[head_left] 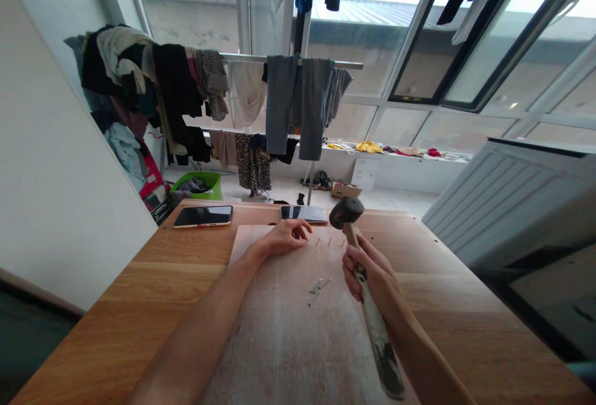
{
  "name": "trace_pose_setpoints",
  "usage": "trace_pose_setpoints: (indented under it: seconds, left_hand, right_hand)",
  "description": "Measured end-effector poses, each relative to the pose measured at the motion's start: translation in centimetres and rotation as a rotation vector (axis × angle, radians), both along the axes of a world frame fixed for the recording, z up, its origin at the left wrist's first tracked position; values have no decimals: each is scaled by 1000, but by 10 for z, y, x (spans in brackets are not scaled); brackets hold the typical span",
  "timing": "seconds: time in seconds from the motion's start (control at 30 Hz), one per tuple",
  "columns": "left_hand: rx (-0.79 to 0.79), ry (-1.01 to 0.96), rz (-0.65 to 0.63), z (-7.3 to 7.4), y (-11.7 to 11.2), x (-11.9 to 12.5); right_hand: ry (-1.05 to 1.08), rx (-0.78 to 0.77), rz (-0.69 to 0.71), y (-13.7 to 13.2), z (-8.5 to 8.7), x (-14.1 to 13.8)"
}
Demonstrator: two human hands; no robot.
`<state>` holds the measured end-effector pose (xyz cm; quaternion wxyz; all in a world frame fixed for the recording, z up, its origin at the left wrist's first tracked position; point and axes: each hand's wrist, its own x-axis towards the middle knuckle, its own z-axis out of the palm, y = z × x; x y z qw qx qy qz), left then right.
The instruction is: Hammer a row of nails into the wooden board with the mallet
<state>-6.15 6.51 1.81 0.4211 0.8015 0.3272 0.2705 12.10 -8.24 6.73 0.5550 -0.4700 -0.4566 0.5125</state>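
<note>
My right hand (367,271) is closed round the wooden handle of a hammer (347,212), whose dark head is raised above a pale wooden board (284,330). My left hand (286,236) rests on the far part of the board, fingers curled in a pinch beside a short row of nails (328,241) standing upright in the wood; what the fingertips hold is too small to see. A few loose nails (319,288) lie on the board between my two hands.
The board lies on a wooden table (139,293). Two phones lie at its far edge, a dark phone (203,216) left and a second phone (305,213) centre. Beyond stand a clothes rack (288,100) with hanging garments, a green basket (198,184) and large windows.
</note>
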Motion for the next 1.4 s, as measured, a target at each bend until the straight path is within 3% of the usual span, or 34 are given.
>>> trace_pose_setpoints:
  seconds: [0.1,0.4,0.9,1.07,1.2,1.27,1.4]
  left_hand:
    - [15,-18,8,-1,0,0]
    - [45,-22,-5,-2,2,-1]
    - [60,-7,-24,3,1,-1]
    - [101,218,-3,36,-12,-3]
    - [185,544,-202,64,-36,5]
    - [251,659,-275,67,-49,13]
    - [340,776,-329,58,-67,31]
  right_hand:
    - [19,14,18,4,1,-11]
    - [-82,-45,48,3,-24,-30]
    - [-80,-42,57,3,-26,-30]
    - [-79,7,-73,1,-18,-23]
    - [-56,23,-142,2,-16,-15]
    - [-60,21,-150,2,-18,-12]
    - [-75,8,-149,3,-21,-12]
